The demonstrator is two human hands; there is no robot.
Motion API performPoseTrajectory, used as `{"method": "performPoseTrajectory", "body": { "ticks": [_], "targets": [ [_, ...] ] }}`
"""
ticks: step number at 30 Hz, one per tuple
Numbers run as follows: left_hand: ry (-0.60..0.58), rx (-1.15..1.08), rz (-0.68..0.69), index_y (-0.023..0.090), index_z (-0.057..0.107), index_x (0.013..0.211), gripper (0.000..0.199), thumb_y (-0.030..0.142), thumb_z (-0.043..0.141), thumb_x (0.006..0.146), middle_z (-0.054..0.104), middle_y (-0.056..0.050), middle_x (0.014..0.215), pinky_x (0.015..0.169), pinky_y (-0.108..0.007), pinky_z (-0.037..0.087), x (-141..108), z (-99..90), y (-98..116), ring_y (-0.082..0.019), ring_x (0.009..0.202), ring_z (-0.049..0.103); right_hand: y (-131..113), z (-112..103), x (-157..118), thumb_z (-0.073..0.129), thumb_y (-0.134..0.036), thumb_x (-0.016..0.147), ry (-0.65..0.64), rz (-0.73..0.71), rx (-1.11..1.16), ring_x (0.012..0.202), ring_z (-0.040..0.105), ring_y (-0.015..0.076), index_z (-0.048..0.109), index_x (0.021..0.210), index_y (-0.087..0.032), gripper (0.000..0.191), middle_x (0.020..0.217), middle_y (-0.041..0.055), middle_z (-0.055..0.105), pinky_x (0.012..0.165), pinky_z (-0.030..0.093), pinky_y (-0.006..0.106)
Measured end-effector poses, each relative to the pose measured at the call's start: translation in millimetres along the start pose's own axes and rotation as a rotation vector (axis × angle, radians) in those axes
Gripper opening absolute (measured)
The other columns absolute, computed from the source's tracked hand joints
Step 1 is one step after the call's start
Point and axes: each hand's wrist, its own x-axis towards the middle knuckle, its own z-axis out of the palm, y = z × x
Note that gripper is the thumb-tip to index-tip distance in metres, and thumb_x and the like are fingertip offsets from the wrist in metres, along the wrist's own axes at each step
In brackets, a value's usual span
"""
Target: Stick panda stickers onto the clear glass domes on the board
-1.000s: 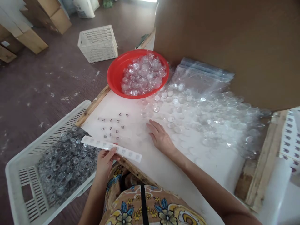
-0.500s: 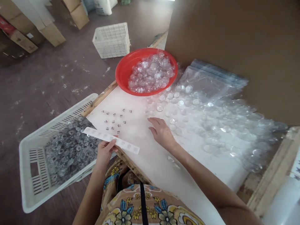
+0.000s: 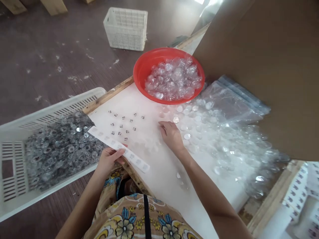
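My left hand (image 3: 113,156) is closed round a long white strip (image 3: 119,148) with a row of faint grey squares, held slantwise over the near edge of the white tabletop (image 3: 159,166). Beyond the strip, several small dark printed marks (image 3: 121,126) lie spaced out on the white surface. Over the table's middle, my right hand (image 3: 171,134) has its thumb and fingers drawn together. Whatever its fingertips pinch, if anything, is too small to make out. Clear round discs (image 3: 187,136) lie just beyond and to the right of this hand.
A red basin (image 3: 141,78) full of clear wrapped pieces stands at the table's far edge. Flat plastic bags (image 3: 231,99) and a broad spread of clear discs (image 3: 239,156) lie right. On the left is a white crate (image 3: 12,196) of small clear-and-dark pieces; another white basket (image 3: 127,31) stands behind.
The view has shifted, bringing the crate further left and the basin further right. My right hand's fingers have drawn together from a more spread pose. The strip stays in my left hand.
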Motion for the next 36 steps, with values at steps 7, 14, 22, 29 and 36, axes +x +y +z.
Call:
{"method": "performPoseTrajectory", "body": {
  "ticks": [7, 14, 22, 29, 36],
  "targets": [
    [-0.030, 0.002, -0.039, 0.012, 0.078, 0.084, 0.032, 0.037, 0.083, 0.064, 0.074, -0.011, 0.081, 0.040, -0.024, 0.050, 3.7, -4.5, -3.8, -0.018, 0.053, 0.064, -11.9, -13.5, -15.1, 0.056, -0.028, 0.086, -0.074, 0.194, 0.172, 0.071, 0.065, 0.0156, 0.066, 0.103, -0.020, 0.021, 0.100, 0.0063, 0.067, 0.066, 0.056, 0.031],
    [-0.036, -0.015, -0.061, 0.012, 0.078, 0.080, 0.031, 0.037, 0.084, 0.061, 0.074, -0.011, 0.079, 0.039, -0.024, 0.050, 3.0, -2.6, 1.5, -0.015, 0.046, 0.059, -10.7, -9.5, -5.7, 0.050, -0.016, 0.088, -0.036, 0.046, -0.092, 0.097, 0.062, 0.0250, 0.064, 0.112, -0.022, 0.029, 0.109, 0.0104, 0.062, 0.082, 0.056, 0.041],
    [-0.082, -0.035, -0.026, 0.014, 0.079, 0.087, 0.032, 0.036, 0.082, 0.065, 0.073, -0.010, 0.073, 0.038, -0.023, 0.051, 4.3, -4.5, -3.1, -0.017, 0.051, 0.062, -6.8, 2.8, -2.6, 0.052, -0.018, 0.088, -0.072, 0.001, -0.181, 0.093, 0.062, 0.0249, 0.065, 0.109, -0.022, 0.025, 0.105, 0.0104, 0.061, 0.077, 0.056, 0.038],
    [-0.097, -0.056, -0.033, 0.014, 0.079, 0.088, 0.030, 0.034, 0.082, 0.066, 0.074, -0.010, 0.075, 0.040, -0.023, 0.051, 5.0, -6.2, -6.5, -0.017, 0.052, 0.063, -24.5, -4.7, -21.0, 0.056, -0.020, 0.089, -0.139, -0.068, -0.058, 0.098, 0.062, 0.0243, 0.062, 0.114, -0.023, 0.026, 0.108, 0.0094, 0.060, 0.083, 0.056, 0.040],
    [-0.060, -0.059, -0.057, 0.013, 0.078, 0.087, 0.033, 0.037, 0.082, 0.065, 0.072, -0.008, 0.070, 0.043, -0.026, 0.050, 0.7, -1.5, -1.1, -0.016, 0.046, 0.060, -25.1, 2.0, -29.2, 0.057, -0.015, 0.087, -0.235, -0.040, -0.043, 0.100, 0.060, 0.0256, 0.060, 0.112, -0.020, 0.026, 0.106, 0.0104, 0.061, 0.086, 0.055, 0.042]
  ]
}}
